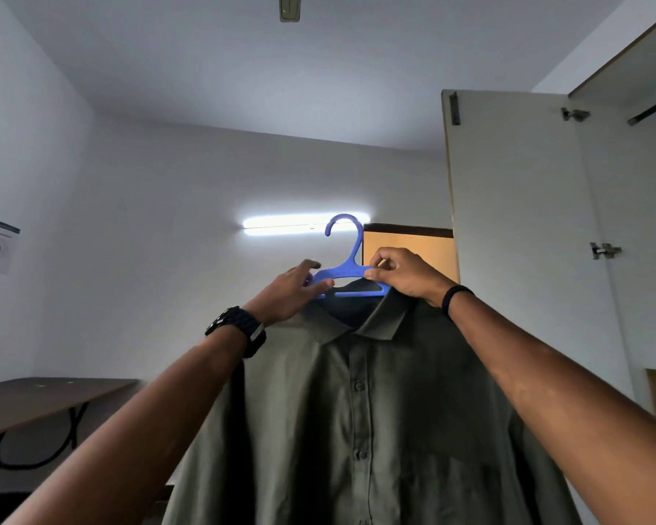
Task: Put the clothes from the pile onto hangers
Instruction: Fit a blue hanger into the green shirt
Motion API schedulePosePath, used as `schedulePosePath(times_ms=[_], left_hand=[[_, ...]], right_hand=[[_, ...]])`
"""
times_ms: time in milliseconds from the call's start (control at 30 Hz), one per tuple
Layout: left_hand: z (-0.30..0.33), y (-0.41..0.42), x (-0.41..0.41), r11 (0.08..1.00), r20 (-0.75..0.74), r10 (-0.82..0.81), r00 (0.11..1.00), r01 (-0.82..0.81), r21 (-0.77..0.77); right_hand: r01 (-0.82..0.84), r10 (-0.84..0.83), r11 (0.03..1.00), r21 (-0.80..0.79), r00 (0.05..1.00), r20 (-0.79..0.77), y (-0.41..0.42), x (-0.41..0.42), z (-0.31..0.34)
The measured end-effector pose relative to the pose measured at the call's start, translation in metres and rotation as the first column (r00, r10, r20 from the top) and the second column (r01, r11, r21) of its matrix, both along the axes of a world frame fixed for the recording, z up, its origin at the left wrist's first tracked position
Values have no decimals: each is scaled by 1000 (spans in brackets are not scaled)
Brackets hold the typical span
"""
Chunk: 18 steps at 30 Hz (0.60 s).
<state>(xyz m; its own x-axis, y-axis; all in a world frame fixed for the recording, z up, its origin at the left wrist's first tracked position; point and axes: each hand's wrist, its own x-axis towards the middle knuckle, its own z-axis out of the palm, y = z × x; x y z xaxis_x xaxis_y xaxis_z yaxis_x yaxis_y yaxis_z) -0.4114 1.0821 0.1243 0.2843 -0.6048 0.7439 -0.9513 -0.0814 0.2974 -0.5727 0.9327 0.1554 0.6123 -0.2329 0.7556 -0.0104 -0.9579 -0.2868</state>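
An olive green button-up shirt (360, 411) hangs on a blue plastic hanger (347, 265), held up at head height in front of me. My left hand (292, 293) grips the hanger's left arm at the shirt's shoulder, thumb under and fingers over. My right hand (402, 274) pinches the hanger's right arm beside the neck of the hook. The shirt is buttoned and its collar sits under the hanger's bar. The hook points up and curls left, free of any rail. The pile of clothes is out of view.
An open wardrobe door (515, 240) stands at the right, with a hanging rail (652, 109) inside the wardrobe at top right. A brown table (35, 399) stands at lower left. A lit tube light (288, 222) is on the far wall.
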Motion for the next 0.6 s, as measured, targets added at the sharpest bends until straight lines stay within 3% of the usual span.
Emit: schedulePosePath(times_ms=[100,233,333,433,500,600], left_hand=[[13,-14,-14,995,60,47,997,-52,85],[21,-19,-16,986,-134,-135,982,146,77],[18,-27,-23,969,-235,-241,942,245,-11],[14,-36,-30,946,-315,-311,897,261,-191],[14,-41,-33,929,-350,-335,875,243,-279],[16,-49,-46,904,-351,-326,878,181,-387]], right_hand=[[7,-7,1000,13,1000,-3,-1,-6,-3],[2,6,995,97,997,-81,-11,-28,-4],[-94,150,937,336,978,-143,-14,-51,-3],[-210,343,794,571,930,-135,-22,-76,-1],[-136,344,796,589,904,-255,-31,-95,3],[98,143,893,440,865,-481,-40,-119,7]])
